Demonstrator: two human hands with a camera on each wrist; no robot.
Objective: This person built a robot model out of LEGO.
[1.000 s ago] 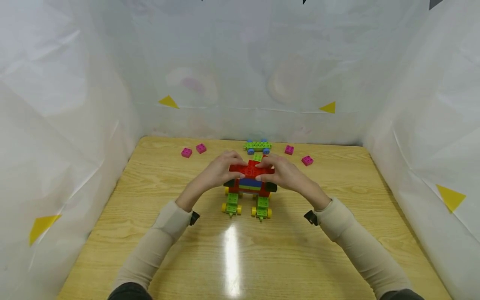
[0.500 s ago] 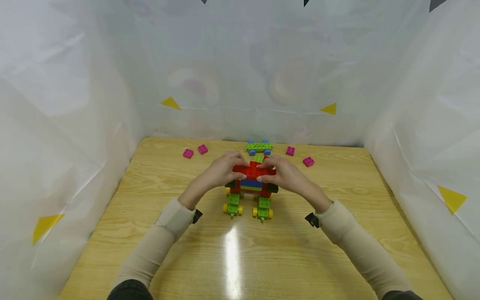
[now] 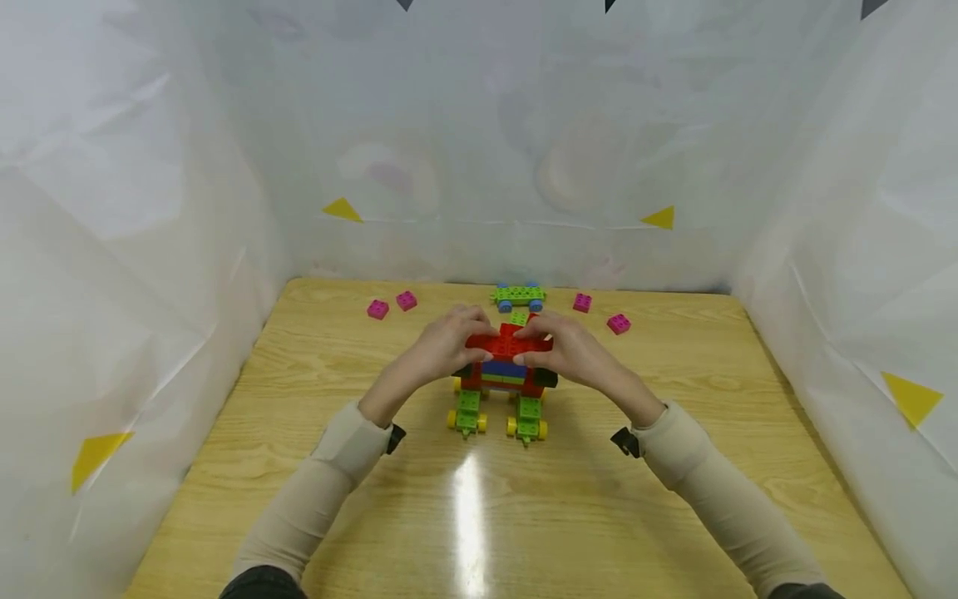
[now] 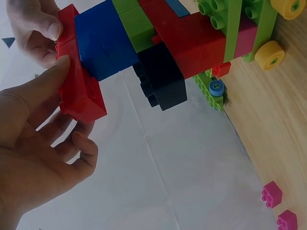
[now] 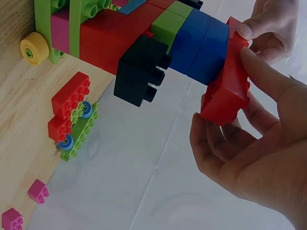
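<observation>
A toy-brick model stands upright mid-table on green wheeled bases (image 3: 467, 408) with yellow wheels (image 4: 269, 55). Above the bases come red bricks, a light green layer (image 5: 168, 28) and blue bricks (image 4: 103, 40). Black bricks (image 5: 139, 72) stick out at both sides. Red bricks (image 3: 507, 343) form the top layer, reaching sideways past the blue. My left hand (image 3: 446, 341) grips their left end, thumb on the near face and fingers behind. At the right end my right hand (image 3: 570, 345) holds them in the same way. The fingers partly hide the top layer.
Behind the model lies a green base with blue wheels (image 3: 519, 296), with loose red bricks (image 5: 72, 96) and a small green brick (image 3: 519, 318) near it. Pink bricks (image 3: 377, 309) lie at the back left, others (image 3: 618, 324) at the back right. White sheeting (image 3: 479, 150) encloses the table.
The head view has shifted slightly, so everything appears a little lower and further right. Both hands keep their hold on the red top bricks.
</observation>
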